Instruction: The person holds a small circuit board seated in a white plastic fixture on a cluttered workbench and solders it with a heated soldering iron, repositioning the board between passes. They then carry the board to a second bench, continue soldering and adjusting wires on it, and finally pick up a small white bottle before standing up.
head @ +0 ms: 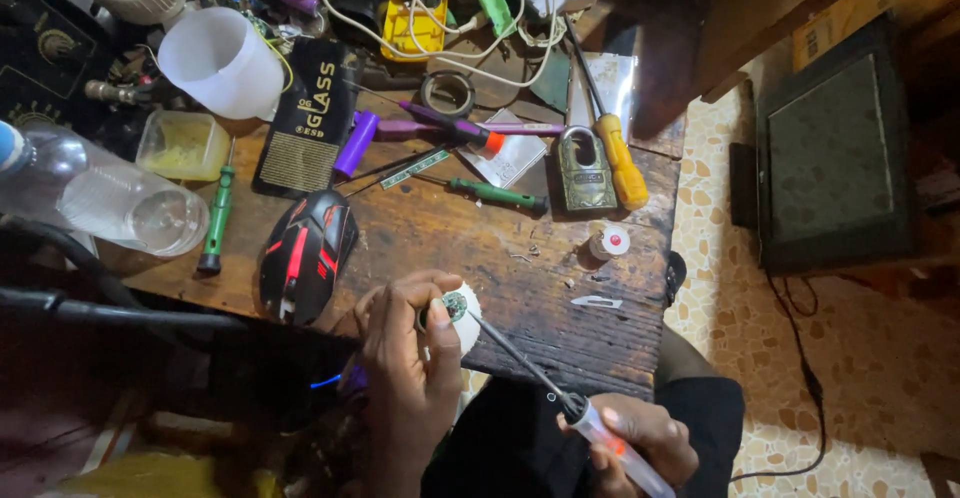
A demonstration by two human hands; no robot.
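Left hand (405, 358) grips a small white bulb base (462, 316). Right hand (640, 443) holds a screwdriver (540, 383), tip touching the base, just beside the black-and-red mouse (305, 253).

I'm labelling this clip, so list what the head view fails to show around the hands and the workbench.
- Small white part: mostly wrapped by the left hand; its shape is hidden.
- Screwdriver: handle end cut off by the bottom edge; whether the tip sits in a screw is too small to tell.
- Right hand: partly cut off by the bottom edge.
- Clear bottle: cut off by the left edge.
- Lower left: too dark to make out.
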